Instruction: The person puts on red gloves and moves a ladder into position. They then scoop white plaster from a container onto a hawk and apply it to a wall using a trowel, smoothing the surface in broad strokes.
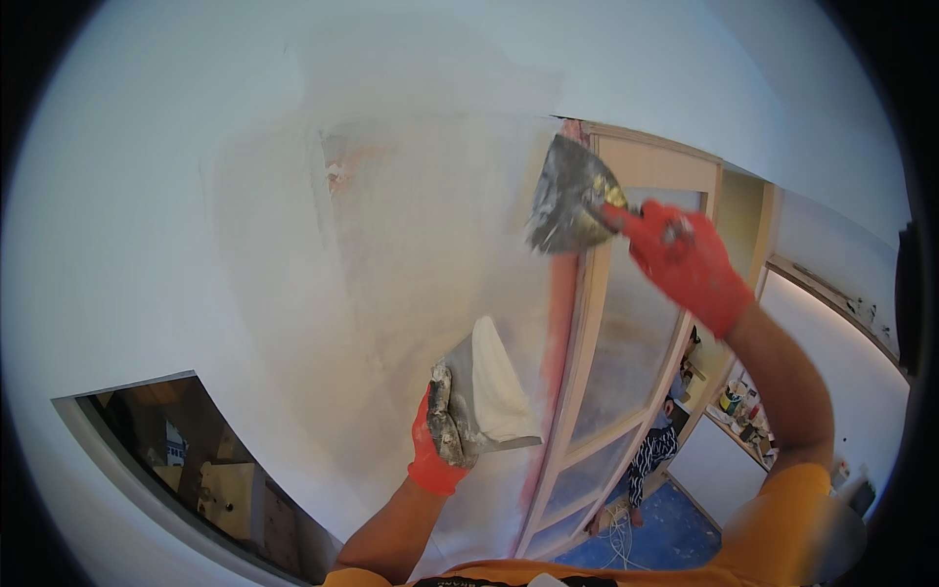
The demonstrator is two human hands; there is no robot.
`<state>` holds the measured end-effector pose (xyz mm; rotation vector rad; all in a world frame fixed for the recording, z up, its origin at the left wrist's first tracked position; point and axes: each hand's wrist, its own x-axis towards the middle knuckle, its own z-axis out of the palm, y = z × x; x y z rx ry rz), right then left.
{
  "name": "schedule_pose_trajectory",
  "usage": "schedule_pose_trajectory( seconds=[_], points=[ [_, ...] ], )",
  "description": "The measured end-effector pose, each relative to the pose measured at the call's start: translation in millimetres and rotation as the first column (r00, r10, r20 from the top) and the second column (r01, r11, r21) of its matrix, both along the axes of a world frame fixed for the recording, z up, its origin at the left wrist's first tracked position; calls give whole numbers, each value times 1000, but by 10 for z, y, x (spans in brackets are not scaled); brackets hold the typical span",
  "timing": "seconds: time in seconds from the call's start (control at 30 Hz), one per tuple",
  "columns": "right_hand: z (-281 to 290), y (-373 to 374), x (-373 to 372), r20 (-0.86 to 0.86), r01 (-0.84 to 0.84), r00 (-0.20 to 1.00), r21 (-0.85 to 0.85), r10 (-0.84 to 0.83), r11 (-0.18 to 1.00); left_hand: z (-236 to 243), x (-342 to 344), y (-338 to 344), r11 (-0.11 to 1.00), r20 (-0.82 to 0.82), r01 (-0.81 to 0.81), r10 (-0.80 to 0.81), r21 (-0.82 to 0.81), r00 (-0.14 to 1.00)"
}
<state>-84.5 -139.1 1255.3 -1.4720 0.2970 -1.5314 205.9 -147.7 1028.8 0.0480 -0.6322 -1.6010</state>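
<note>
Raised at the upper right, my right hand [685,259] wears a red glove and grips a wide putty knife [567,196] with a smeared grey blade. The blade is close to the wall beside the door frame; whether it touches, I cannot tell. Lower down, my left hand [437,450], also gloved in red, is closed round the crusted handle of a second broad putty knife [465,364]. A thick mound of white filler [497,386] lies on that blade. Behind both tools, the wall [421,245] carries patchy beige filler, with a reddish spot at its upper left.
Right of the wall stands a wooden frame [577,382] with glazed panels. An opening [186,460] cuts the wall at lower left. Another person [653,450] in patterned trousers is low beyond the frame, near a blue floor [675,523] with a pale cable. A cluttered counter [738,435] stands at right.
</note>
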Motion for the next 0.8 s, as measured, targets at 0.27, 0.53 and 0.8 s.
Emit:
schedule_pose_trajectory(
  seconds=[0.27,0.53,0.8],
  points=[
    [-1327,559,180,-774,157,341,-513,-534,844,474,-320,169,997,37,67,-69,46,997],
    [-2183,500,-320,-499,392,847,359,-180,847,621,-36,135,918,-23,-339,342,-206,939],
    [-3165,733,211,-264,308,932,226,-247,924,782,-280,33,878,115,-419,452,-234,884]
  ],
)
